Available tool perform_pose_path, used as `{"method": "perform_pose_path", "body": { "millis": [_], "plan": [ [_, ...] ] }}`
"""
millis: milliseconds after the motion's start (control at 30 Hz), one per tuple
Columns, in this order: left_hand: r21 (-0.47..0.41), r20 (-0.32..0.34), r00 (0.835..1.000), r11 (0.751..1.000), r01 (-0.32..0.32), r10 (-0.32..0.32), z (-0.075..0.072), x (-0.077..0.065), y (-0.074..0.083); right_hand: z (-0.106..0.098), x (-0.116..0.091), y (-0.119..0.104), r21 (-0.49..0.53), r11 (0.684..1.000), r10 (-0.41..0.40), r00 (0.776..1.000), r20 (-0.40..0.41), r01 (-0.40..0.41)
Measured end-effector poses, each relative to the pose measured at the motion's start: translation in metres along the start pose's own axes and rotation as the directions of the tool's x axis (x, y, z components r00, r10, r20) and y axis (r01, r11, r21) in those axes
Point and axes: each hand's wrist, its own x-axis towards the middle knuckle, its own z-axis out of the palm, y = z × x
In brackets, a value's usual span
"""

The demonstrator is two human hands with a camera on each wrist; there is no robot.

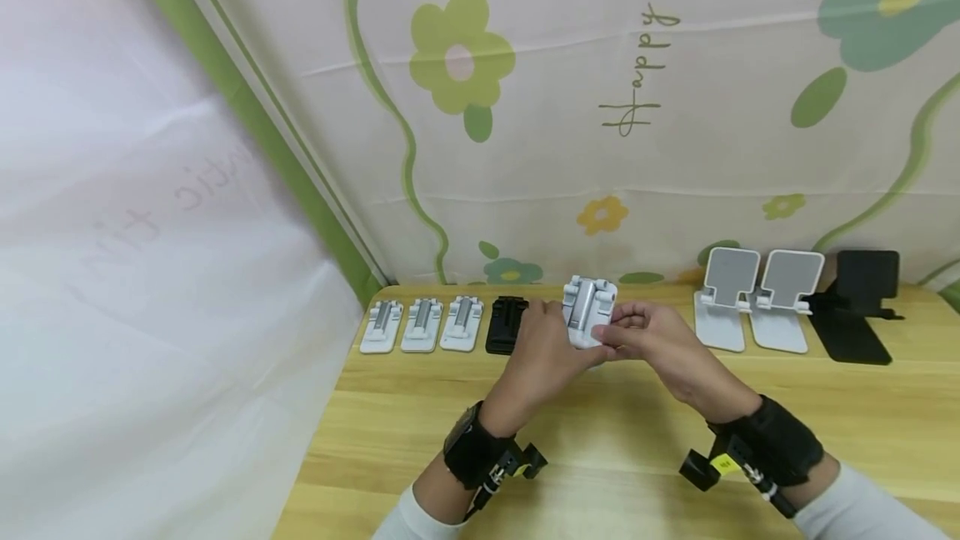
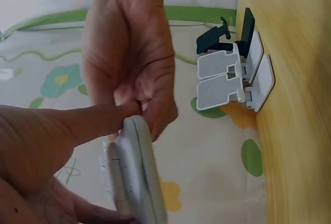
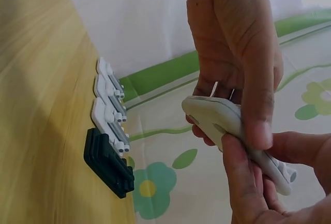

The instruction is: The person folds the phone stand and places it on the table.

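Note:
A folded white phone stand [image 1: 588, 312] with a grey hinge strip is held up between both hands, over the table's back part. My left hand [image 1: 542, 346] grips its left side, thumb along the lower edge. From the right, my right hand [image 1: 663, 346] pinches its lower right corner between thumb and fingers. In the left wrist view the phone stand [image 2: 138, 167] appears edge-on. The right wrist view shows the smooth back of the phone stand [image 3: 222, 118], with fingers of both hands around it. Left of the hands lies a folded black phone stand [image 1: 504, 325], partly hidden by my left hand.
Several folded stands line the table's back left, among them a white one [image 1: 381, 327]. At the back right, two white stands [image 1: 720, 325] and a black stand [image 1: 851, 336] are unfolded upright. A patterned cloth [image 1: 525, 165] hangs behind the wooden table [image 1: 420, 440].

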Motion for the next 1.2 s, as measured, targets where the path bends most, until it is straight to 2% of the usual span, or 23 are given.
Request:
{"method": "perform_pose_path", "body": {
  "millis": [100,167,267,333,400,433,467,500,533,633,700,733,767,800,867,967,1033,1100,1200],
  "plan": [
    [0.004,-0.047,0.999,1.0,-0.011,0.011,0.001,0.0,-0.001,0.002,0.0,-0.001,-0.01,1.0,-0.01,1.0,0.013,0.01],
    [-0.016,-0.067,0.998,1.0,0.007,-0.008,-0.002,0.0,-0.006,0.001,0.001,-0.001,-0.032,0.999,-0.018,0.998,0.052,0.019],
    [-0.014,-0.11,0.992,0.998,0.061,-0.062,-0.01,-0.003,-0.026,-0.007,0.002,0.001,-0.17,0.985,-0.017,0.996,0.09,0.032],
    [0.021,-0.156,0.981,0.992,0.124,-0.119,-0.02,-0.008,-0.047,-0.018,0.003,0.004,-0.328,0.943,-0.039,0.997,0.064,0.058],
    [0.06,-0.202,0.962,0.978,0.202,-0.186,-0.033,-0.015,-0.074,-0.037,0.006,0.009,-0.503,0.86,-0.102,0.995,0.0,0.088],
    [0.076,-0.223,0.951,0.969,0.235,-0.213,-0.04,-0.02,-0.089,-0.048,0.007,0.012,-0.585,0.804,-0.157,0.987,-0.036,0.106],
    [0.095,-0.239,0.94,0.958,0.271,-0.243,-0.046,-0.025,-0.105,-0.06,0.009,0.014,-0.662,0.74,-0.217,0.974,-0.069,0.118],
    [0.104,-0.248,0.93,0.947,0.305,-0.272,-0.053,-0.031,-0.121,-0.073,0.012,0.017,-0.742,0.657,-0.293,0.952,-0.092,0.131],
    [0.115,-0.261,0.92,0.937,0.331,-0.293,-0.059,-0.037,-0.138,-0.087,0.014,0.019,-0.805,0.575,-0.372,0.923,-0.099,0.146],
    [0.147,-0.289,0.9,0.914,0.378,-0.325,-0.072,-0.056,-0.185,-0.125,0.02,0.027,-0.925,0.347,-0.585,0.806,-0.087,0.153],
    [0.159,-0.298,0.889,0.9,0.406,-0.348,-0.079,-0.067,-0.211,-0.145,0.022,0.033,-0.963,0.234,-0.668,0.741,-0.06,0.134],
    [0.153,-0.305,0.882,0.896,0.417,-0.359,-0.082,-0.071,-0.223,-0.152,0.023,0.035,-0.972,0.2,-0.691,0.721,-0.049,0.126],
    [0.142,-0.306,0.875,0.89,0.433,-0.376,-0.083,-0.075,-0.233,-0.158,0.024,0.037,-0.978,0.178,-0.701,0.712,-0.046,0.112],
    [0.131,-0.308,0.866,0.884,0.449,-0.394,-0.085,-0.078,-0.242,-0.162,0.026,0.038,-0.981,0.164,-0.7,0.713,-0.043,0.102],
    [0.108,-0.309,0.844,0.866,0.488,-0.437,-0.087,-0.083,-0.257,-0.166,0.029,0.042,-0.983,0.156,-0.681,0.731,-0.037,0.096],
    [0.108,-0.318,0.819,0.84,0.532,-0.478,-0.089,-0.084,-0.271,-0.169,0.034,0.045,-0.981,0.166,-0.647,0.762,-0.034,0.097],
    [0.127,-0.318,0.816,0.832,0.54,-0.482,-0.091,-0.081,-0.274,-0.171,0.037,0.046,-0.982,0.164,-0.638,0.769,-0.03,0.098],
    [0.151,-0.311,0.813,0.819,0.553,-0.492,-0.095,-0.08,-0.275,-0.172,0.04,0.047,-0.983,0.155,-0.644,0.765,-0.024,0.1],
    [0.182,-0.288,0.806,0.797,0.576,-0.517,-0.101,-0.08,-0.273,-0.174,0.042,0.046,-0.987,0.13,-0.666,0.746,-0.013,0.098]
  ]
}}
